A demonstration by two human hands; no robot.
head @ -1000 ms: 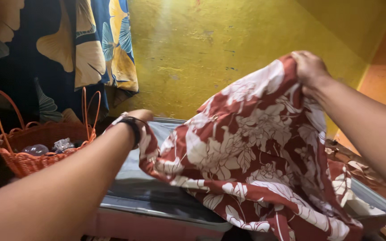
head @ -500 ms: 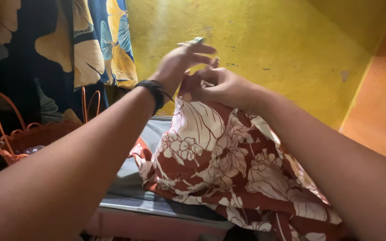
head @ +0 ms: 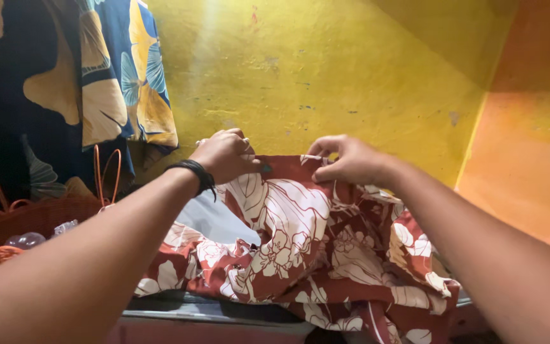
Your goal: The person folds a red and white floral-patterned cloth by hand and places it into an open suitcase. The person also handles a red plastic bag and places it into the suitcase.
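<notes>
Your forearms reach in from the bottom, a black band [head: 193,173] on the left wrist. The cloth [head: 300,248], red with white flowers, drapes over a grey ledge [head: 211,309]. Your left hand [head: 224,155] and right hand [head: 346,160] each pinch its top edge, held taut between them. Left sits an orange basket [head: 30,216]; behind, a yellow wall [head: 326,70].

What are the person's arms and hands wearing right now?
Both forearms are bare, with no sleeves in view and no gloves. The left hand has a black band round its wrist, like a cord or hair tie. The right hand and its wrist carry nothing that can be seen. No rings can be made out.
</notes>
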